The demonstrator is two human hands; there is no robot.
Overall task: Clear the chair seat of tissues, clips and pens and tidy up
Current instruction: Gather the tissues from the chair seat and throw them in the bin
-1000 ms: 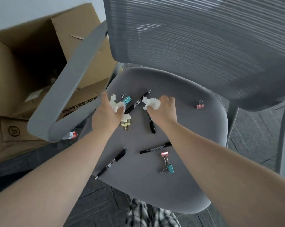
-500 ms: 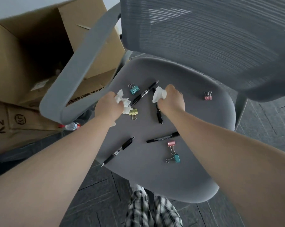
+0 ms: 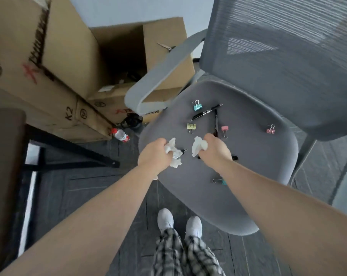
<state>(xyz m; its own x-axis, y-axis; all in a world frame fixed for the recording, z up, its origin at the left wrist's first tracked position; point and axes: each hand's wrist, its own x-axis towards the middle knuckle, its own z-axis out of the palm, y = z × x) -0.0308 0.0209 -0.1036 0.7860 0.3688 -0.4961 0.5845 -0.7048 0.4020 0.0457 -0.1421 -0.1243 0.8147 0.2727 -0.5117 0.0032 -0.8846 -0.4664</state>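
Now each hand, left hand [image 3: 155,154] and right hand [image 3: 215,150], curls its fingers round a tissue.

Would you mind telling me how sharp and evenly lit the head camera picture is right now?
Head view: soft, even daylight with no hard shadows; the mesh backrest is smeared by motion blur at upper right; wide-angle bending curves the cardboard boxes at the edges; the left hand, right hand and their tissues are fairly sharp.
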